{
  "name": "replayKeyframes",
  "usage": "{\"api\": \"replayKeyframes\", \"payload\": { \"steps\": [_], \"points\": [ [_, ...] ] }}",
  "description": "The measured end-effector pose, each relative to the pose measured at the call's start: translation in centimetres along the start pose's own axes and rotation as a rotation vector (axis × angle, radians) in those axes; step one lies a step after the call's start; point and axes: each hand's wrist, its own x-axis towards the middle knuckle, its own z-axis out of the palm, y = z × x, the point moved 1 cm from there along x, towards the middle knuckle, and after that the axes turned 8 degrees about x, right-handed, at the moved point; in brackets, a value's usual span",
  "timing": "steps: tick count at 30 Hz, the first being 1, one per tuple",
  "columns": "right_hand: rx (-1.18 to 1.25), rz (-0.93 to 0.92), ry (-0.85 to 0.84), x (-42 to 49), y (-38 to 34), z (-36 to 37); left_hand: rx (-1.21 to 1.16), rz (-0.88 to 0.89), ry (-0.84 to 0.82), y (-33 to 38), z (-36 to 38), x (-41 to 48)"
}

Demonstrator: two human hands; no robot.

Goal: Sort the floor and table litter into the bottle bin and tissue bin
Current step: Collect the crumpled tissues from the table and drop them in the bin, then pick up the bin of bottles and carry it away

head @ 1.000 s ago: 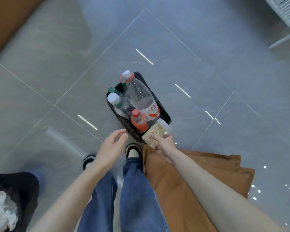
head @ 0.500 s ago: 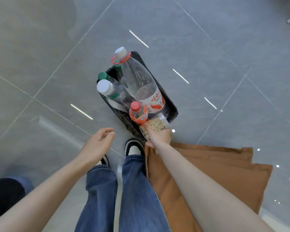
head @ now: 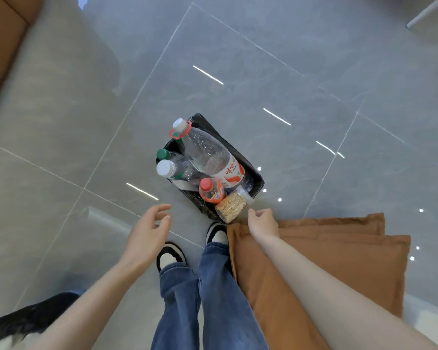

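While left hand [head: 149, 229] hovers fingers apart, right hand [head: 263, 221] hangs loosely curled beside jar [head: 230, 207].

The black bag-lined bin [head: 23, 317], well left of the left hand [head: 147, 236], is blurred and cut off by the bottom edge. Just beyond the right hand [head: 262, 222], the green-capped clear plastic bottle [head: 163, 154] is mostly hidden behind its neighbours. The print on the red-and-white label [head: 232, 173] of the big clear plastic bottle [head: 208, 150] is too small to read.

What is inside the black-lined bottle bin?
Visible: a large clear bottle, a white-capped bottle, a green-capped bottle, a small red-capped bottle and a grain-filled jar at the near edge. They hide the floor of the bottle bin.
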Motion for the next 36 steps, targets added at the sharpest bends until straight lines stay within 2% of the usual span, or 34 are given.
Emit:
{"api": "replayKeyframes", "payload": {
  "steps": [6,10,14,21,28,32,36],
  "points": [
    [0.026,-0.043,-0.003,-1.4,-1.9,-3.2,-0.044,-0.011,0.227,5.1,-3.1,1.8],
    [0.029,-0.053,-0.002,-0.7,-3.8,-4.1,0.037,0.019,0.254,7.2,-4.6,5.7],
    [0.051,-0.057,0.012,1.1,-5.3,-3.3,0.243,0.013,0.195,7.9,-5.8,11.0],
    [0.238,-0.006,0.116,4.4,-5.9,1.3,0.487,0.065,-0.058,5.7,-6.6,18.3],
    [0.178,-0.016,0.352,7.5,-5.3,6.2,0.395,0.029,-0.212,4.0,-4.8,22.4],
    [0.18,0.006,0.394,9.6,-4.9,7.0,0.412,0.062,-0.242,3.5,-3.4,24.8],
    [0.19,0.016,0.424,10.8,-4.6,6.6,0.338,-0.02,-0.225,3.3,-1.7,26.0]
  ]
}}
